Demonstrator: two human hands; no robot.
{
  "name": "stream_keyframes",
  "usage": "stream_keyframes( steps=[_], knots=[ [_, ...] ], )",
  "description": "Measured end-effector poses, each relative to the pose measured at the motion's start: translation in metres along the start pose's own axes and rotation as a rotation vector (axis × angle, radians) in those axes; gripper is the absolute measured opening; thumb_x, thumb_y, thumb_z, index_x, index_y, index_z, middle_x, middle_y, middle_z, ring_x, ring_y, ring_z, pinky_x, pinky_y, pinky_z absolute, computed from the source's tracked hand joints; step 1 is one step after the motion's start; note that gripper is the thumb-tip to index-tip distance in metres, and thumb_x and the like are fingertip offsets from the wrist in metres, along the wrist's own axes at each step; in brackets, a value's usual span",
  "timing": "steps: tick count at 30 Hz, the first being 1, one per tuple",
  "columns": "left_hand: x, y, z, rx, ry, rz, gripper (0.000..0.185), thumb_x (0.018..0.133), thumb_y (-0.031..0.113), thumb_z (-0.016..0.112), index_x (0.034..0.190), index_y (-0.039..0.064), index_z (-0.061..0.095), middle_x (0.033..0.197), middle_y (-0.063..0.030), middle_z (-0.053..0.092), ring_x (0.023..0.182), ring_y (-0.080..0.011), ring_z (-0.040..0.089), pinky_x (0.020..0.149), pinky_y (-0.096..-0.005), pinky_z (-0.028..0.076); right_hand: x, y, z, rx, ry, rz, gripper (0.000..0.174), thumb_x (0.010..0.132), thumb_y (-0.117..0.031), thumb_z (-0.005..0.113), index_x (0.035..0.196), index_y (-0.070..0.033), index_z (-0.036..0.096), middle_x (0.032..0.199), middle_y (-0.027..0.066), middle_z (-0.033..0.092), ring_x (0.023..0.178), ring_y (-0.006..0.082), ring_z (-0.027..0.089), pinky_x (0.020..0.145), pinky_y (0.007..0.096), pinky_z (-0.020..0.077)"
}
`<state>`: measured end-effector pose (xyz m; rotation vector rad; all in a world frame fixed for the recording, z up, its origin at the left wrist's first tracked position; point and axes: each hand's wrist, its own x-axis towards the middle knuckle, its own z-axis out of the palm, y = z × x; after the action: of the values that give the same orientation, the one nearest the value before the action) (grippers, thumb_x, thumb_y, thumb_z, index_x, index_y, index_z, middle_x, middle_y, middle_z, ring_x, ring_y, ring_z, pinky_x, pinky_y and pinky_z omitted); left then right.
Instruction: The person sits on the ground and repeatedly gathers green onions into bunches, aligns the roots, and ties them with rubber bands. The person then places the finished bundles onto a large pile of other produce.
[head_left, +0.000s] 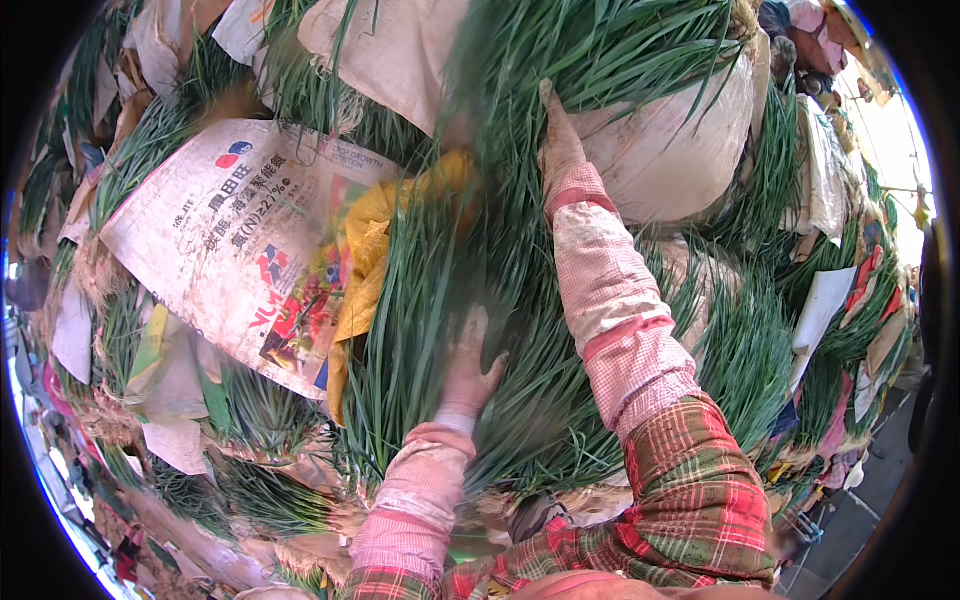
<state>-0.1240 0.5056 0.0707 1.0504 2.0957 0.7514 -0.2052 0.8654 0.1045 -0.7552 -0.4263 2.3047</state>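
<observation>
Before me lies a deep pile of long green onion-like leaves. My left hand rests low on the pile, palm down, its thumb apart from the fingers and nothing seen in its grasp. Farther forward, my right hand is stretched out against a thick bunch of leaves. Leaves hide part of its fingers, so I cannot tell whether it grips any. Beside this hand, a plain off-white woven sack lies under the bunch. Leaves between the two hands are blurred.
Left of the pile lies a printed white fertilizer sack with a crumpled yellow sack along its edge. More root-ended bundles and sack pieces surround me. A folded white sheet stands out at right. Another person is at upper right.
</observation>
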Motion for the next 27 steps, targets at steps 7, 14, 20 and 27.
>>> stream_keyframes(
  steps=[7, 14, 20, 27],
  knots=[
    [0.004, 0.003, 0.004, 0.002, -0.023, 0.004, 0.091, 0.083, 0.022, 0.072, 0.157, 0.016, 0.02, 0.163, -0.009, 0.022, 0.149, -0.0363, 0.017, 0.122, -0.0474, 0.014, 0.017, 0.023, 0.022, -0.027, -0.019, -0.157, 0.053, 0.084, -0.031, 0.08, 0.125, -0.004, 0.06, 0.116, 0.0066, 0.068, 0.1, 0.0219, 0.066, 0.09, 0.039, 0.0552],
    [0.009, 0.007, 0.002, -0.057, -0.026, -0.01, 0.09, 0.083, 0.018, 0.072, 0.157, 0.015, 0.022, 0.161, -0.0118, 0.024, 0.147, -0.0366, 0.023, 0.122, -0.0431, 0.019, 0.028, 0.015, 0.054, -0.089, 0.051, -0.173, 0.042, 0.081, -0.023, 0.08, 0.118, -0.011, 0.064, 0.11, 0.004, 0.069, 0.098, 0.0227, 0.066, 0.086, 0.0383, 0.0561],
    [0.012, 0.0, 0.006, -0.106, -0.022, -0.025, 0.086, 0.083, 0.018, 0.072, 0.156, 0.015, 0.026, 0.161, -0.0102, 0.027, 0.148, -0.0374, 0.018, 0.121, -0.0424, 0.022, -0.037, -0.029, 0.095, -0.213, -0.049, -0.222, 0.03, 0.086, -0.031, 0.073, 0.108, -0.013, 0.067, 0.101, 0.0027, 0.072, 0.087, 0.0196, 0.069, 0.076, 0.0357, 0.0592],
    [0.013, -0.003, 0.006, -0.087, 0.015, 0.056, 0.084, 0.085, 0.02, 0.069, 0.156, 0.015, 0.025, 0.161, -0.0117, 0.026, 0.149, -0.0359, 0.018, 0.121, -0.0429, 0.022, -0.13, -0.101, 0.084, 0.001, -0.213, -0.043, 0.027, 0.094, -0.032, 0.061, 0.104, -0.008, 0.068, 0.091, 0.0084, 0.072, 0.078, 0.0204, 0.069, 0.073, 0.0338, 0.0579]
  ],
)
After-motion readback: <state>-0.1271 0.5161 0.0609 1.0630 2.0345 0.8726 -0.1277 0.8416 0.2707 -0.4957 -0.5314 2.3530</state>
